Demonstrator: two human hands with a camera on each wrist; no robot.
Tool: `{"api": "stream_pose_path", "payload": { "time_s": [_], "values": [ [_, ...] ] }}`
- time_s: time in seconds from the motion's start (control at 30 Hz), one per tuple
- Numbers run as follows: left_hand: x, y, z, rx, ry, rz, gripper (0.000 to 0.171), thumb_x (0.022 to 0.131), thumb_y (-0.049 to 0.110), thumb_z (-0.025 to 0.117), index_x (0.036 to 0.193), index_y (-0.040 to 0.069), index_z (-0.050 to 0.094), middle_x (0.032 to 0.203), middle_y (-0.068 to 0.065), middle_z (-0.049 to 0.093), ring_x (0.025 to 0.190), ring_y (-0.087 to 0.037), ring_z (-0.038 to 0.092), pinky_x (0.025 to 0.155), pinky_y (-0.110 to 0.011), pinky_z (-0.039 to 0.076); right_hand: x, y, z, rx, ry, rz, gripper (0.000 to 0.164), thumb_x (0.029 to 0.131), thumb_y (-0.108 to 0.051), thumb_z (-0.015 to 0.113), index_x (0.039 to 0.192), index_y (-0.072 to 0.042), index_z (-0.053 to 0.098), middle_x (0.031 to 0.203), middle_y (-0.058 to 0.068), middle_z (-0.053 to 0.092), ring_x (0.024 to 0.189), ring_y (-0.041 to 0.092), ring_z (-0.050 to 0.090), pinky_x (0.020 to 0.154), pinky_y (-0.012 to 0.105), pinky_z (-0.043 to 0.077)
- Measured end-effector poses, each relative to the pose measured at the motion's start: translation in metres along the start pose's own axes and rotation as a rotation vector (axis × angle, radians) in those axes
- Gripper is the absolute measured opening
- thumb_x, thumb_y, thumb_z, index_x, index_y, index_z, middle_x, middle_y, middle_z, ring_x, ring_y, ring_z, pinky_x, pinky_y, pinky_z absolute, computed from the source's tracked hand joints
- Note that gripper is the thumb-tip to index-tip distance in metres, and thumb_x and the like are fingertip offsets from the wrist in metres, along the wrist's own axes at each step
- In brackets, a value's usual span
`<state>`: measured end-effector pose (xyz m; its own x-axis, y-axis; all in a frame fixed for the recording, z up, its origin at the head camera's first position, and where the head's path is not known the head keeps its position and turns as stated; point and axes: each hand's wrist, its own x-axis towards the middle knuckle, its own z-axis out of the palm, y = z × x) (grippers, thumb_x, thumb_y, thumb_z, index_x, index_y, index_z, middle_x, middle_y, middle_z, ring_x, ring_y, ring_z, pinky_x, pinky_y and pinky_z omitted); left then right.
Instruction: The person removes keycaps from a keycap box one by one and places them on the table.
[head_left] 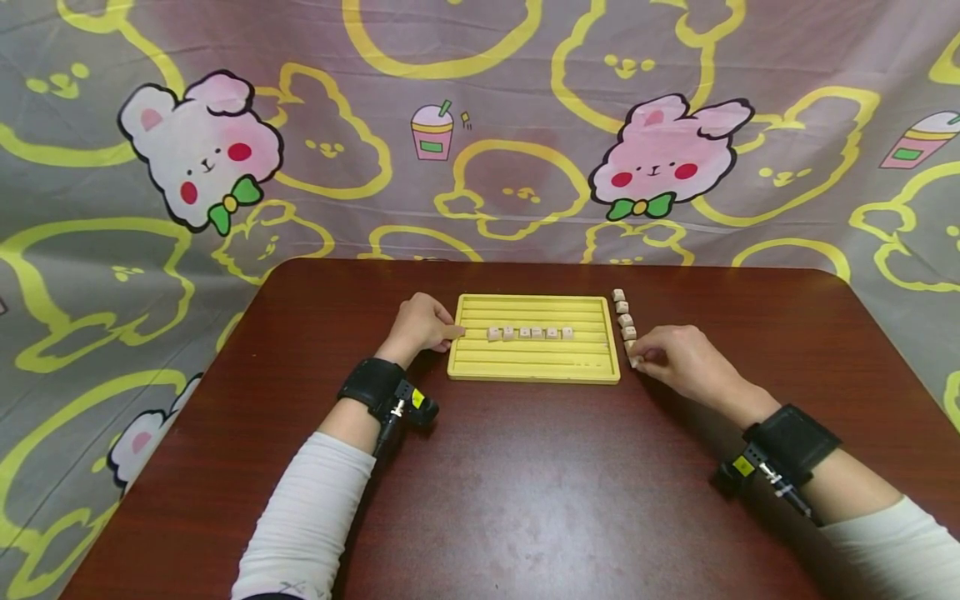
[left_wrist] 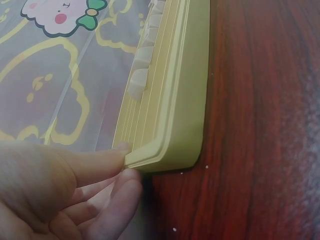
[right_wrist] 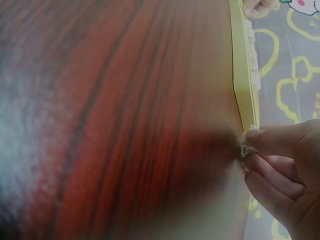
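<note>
A ridged yellow tray [head_left: 534, 370] lies on the table. Several small off-white keycaps [head_left: 552, 333] stand in a row across its middle groove. My left hand [head_left: 420, 325] pinches the tray's left rim, thumb on top and fingers below in the left wrist view. Just past the tray's right edge, my right hand [head_left: 686, 360] pinches a pale keycap [right_wrist: 246, 145] between thumb and fingertips. That keycap is at the near end of a line of loose keycaps [head_left: 626, 320] running along the tray's right side.
Dark reddish-brown wood forms the tabletop [head_left: 510, 475]. Behind it hangs a grey curtain [head_left: 517, 242] printed with cartoon rabbits. Black wrist straps [head_left: 793, 446] with small cameras sit on both forearms.
</note>
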<state>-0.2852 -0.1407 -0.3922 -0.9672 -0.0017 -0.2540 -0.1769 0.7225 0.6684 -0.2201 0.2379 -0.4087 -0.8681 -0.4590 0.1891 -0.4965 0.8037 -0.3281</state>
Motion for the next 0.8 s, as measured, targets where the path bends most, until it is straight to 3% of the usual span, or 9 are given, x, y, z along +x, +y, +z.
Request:
{"api": "stream_pose_path", "payload": {
  "time_s": [0.8],
  "values": [
    [0.0005, 0.0001, 0.0004, -0.008, 0.003, -0.008, 0.026, 0.085, 0.016, 0.079, 0.100, -0.004, 0.073, 0.097, -0.020, 0.072, 0.056, -0.009, 0.067, 0.059, -0.024, 0.061, -0.0012, 0.0034, -0.0001, 0.012, 0.006, 0.019, 0.021, 0.081, -0.006, 0.080, 0.102, -0.010, 0.078, 0.092, 0.002, 0.075, 0.077, 0.012, 0.065, 0.067, 0.029, 0.055]
  ]
}}
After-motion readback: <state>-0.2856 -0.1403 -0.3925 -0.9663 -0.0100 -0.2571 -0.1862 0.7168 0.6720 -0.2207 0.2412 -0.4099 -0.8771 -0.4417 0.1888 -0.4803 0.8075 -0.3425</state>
